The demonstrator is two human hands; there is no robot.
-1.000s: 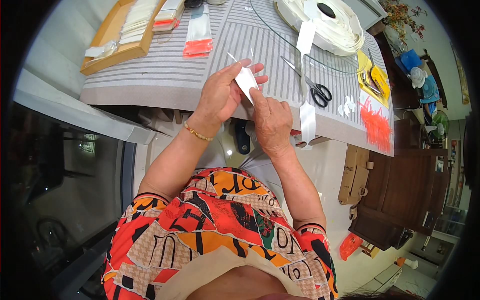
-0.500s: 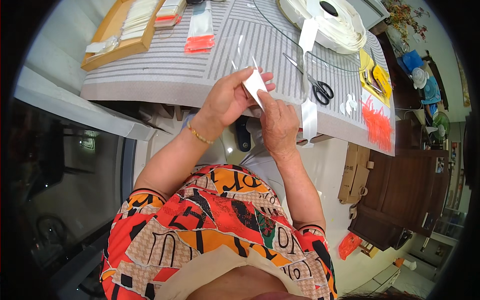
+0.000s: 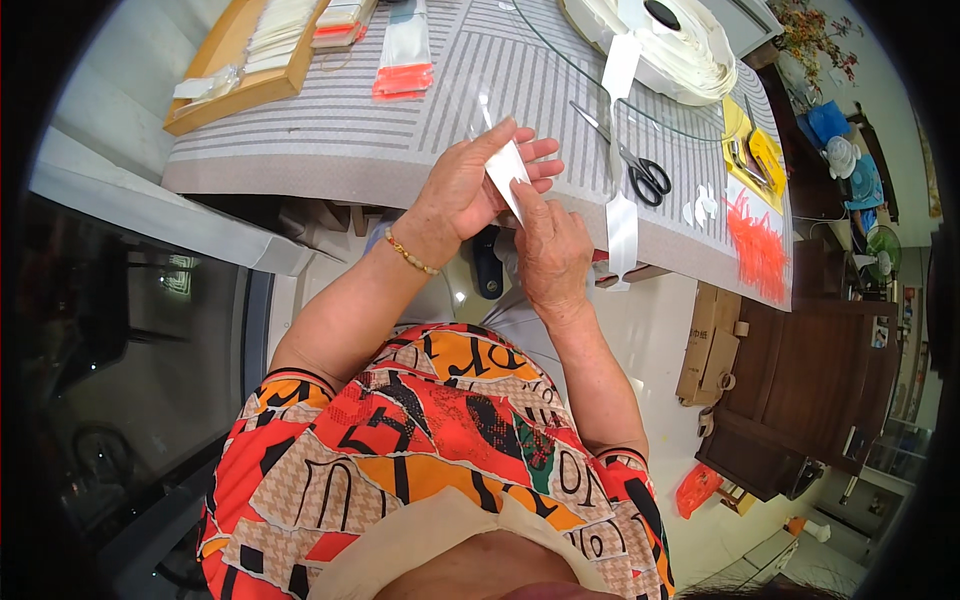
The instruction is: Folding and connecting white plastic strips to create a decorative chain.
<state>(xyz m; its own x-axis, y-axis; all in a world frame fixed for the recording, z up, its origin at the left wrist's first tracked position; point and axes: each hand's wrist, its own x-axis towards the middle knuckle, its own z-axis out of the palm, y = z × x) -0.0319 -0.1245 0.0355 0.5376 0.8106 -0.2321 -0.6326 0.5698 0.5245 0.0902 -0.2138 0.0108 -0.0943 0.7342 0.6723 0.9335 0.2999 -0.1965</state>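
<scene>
Just over the table's near edge, a narrow white folded strip (image 3: 507, 177) lies slantwise across my left hand (image 3: 458, 190). The left thumb presses on its upper end, with the fingers stretched out beneath. Meanwhile my right hand (image 3: 553, 255) grips the strip's lower end with thumb and index finger. Clear plastic film (image 3: 483, 100) sticks out past my left thumb; whether the strip sits inside it I cannot tell. Black-handled scissors (image 3: 648, 180) lie right of my hands, next to a hanging white ribbon (image 3: 621, 235).
A big white ribbon roll (image 3: 690, 60) stands at the back right. A wooden tray (image 3: 285, 85) of white strips and clear bags with red ends (image 3: 403, 80) lie at the back left. Red threads (image 3: 757, 250) and a yellow cutter (image 3: 765, 160) lie at the right edge.
The strip has turned slightly more upright in my hands. My left fingers are stretched out further, and my right hand has shifted slightly left.
</scene>
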